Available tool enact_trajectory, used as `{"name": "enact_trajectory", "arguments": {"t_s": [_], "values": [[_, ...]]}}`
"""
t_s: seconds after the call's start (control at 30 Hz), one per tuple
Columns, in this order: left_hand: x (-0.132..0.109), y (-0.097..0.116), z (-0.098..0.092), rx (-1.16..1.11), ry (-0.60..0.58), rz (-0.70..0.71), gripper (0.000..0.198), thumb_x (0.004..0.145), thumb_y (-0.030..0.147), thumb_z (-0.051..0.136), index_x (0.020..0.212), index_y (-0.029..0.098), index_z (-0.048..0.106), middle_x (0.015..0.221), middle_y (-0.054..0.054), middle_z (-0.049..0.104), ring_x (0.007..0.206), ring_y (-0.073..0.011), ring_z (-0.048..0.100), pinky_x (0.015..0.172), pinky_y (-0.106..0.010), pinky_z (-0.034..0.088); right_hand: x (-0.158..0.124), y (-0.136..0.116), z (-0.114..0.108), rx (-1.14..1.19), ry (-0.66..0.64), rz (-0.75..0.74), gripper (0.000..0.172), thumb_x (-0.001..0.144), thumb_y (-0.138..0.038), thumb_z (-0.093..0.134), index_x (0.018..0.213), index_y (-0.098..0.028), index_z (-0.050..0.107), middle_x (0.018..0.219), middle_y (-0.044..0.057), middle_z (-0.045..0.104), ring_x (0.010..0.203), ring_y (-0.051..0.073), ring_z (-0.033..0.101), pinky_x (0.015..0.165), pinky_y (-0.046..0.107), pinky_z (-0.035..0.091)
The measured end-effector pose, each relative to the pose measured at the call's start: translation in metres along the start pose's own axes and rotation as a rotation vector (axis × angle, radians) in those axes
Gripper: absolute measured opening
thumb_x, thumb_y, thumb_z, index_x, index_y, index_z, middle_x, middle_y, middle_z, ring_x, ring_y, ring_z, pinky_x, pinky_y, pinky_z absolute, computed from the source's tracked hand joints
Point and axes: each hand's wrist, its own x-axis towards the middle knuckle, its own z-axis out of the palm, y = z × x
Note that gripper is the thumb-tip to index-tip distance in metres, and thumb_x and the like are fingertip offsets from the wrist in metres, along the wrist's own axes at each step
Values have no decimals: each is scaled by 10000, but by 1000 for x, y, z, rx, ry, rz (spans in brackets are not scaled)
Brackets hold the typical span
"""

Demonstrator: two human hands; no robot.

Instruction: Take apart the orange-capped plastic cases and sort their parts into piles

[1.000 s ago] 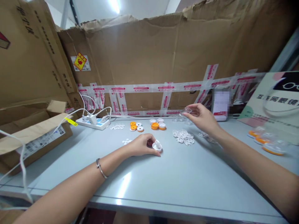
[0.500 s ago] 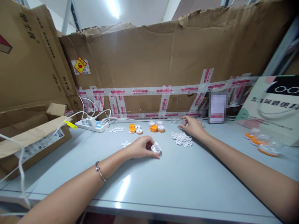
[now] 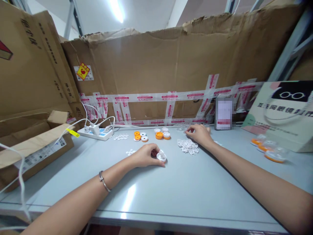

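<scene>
My left hand [image 3: 146, 154] grips a white round plastic base [image 3: 161, 156] by its edge, just above or on the table; a small white part stands up in its middle. Farther right, my right hand [image 3: 199, 133] reaches to the clear plastic domes [image 3: 181, 127] at the back. Its thumb and forefinger are pinched together, and what lies between them is too small to make out. Below that hand lies a pile of flat white cut-out pieces [image 3: 188, 146]. Orange and white round caps [image 3: 159, 135] sit in two groups behind my left hand.
A white power strip [image 3: 96, 132] with cables and an open carton [image 3: 36, 147] stand at left. Small white pieces [image 3: 121, 136] lie beside the strip. A phone [image 3: 223, 113] leans on the back box. Dome-topped orange-based pieces [image 3: 275, 155] stand by a paper bag [image 3: 281, 114] at right.
My right hand's thumb and forefinger have come together near the clear domes. The left hand keeps its hold on the white base. The whole view has shifted slightly.
</scene>
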Motion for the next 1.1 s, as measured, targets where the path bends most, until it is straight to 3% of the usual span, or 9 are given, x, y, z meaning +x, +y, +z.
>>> {"name": "enact_trajectory", "arguments": {"t_s": [0.2,0.3,0.4,0.5,0.57,0.8,0.9,1.1], "values": [[0,0,0,-2,0,2,424,538,403,748,790,144,527,771,-3,554,712,-138,502,632,-234,388,0,-9,-14,47,1,-2,241,691,-347,507,644,-168,662,770,102,622,842,297,512,707,393,316],[0,0,0,5,3,6,424,540,404,749,792,141,533,770,-4,556,704,-133,500,624,-229,387,-8,-27,-26,156,-72,-97,300,759,-364,444,675,-154,642,753,87,620,760,233,539,668,337,367],[1,-1,0,24,8,13,431,535,407,754,791,135,539,763,-4,555,697,-133,496,613,-226,381,-27,-51,-36,292,-270,-278,281,781,-385,458,716,-177,635,676,14,615,645,153,542,597,254,399],[2,-1,0,25,5,22,420,546,399,752,793,131,544,738,0,552,679,-129,496,598,-221,380,-49,-75,-40,450,-559,-478,252,740,-406,558,838,-183,620,631,-28,556,591,121,501,547,222,386],[3,-2,1,28,6,34,411,551,401,749,790,133,547,727,3,549,666,-125,493,585,-217,378,-60,-86,-39,486,-626,-515,276,696,-411,624,847,-180,606,630,-37,513,580,113,468,528,216,363],[4,-3,2,63,15,74,396,562,424,736,739,138,527,671,25,506,621,-108,452,538,-202,343,-71,-100,-38,565,-575,-433,159,713,-316,631,770,-174,588,702,-8,553,657,132,502,592,239,386],[4,-2,3,76,16,105,366,582,408,726,711,137,517,663,30,484,623,-103,438,542,-200,337,-76,-103,-40,541,-526,-481,80,767,-232,549,798,-172,591,759,24,584,707,154,527,649,276,411],[3,-2,4,100,21,126,333,610,397,707,739,129,558,663,23,498,630,-106,449,558,-201,357,-78,-102,-38,615,-454,-565,139,776,-133,458,836,-189,570,846,51,612,793,182,552,733,329,439]]}}
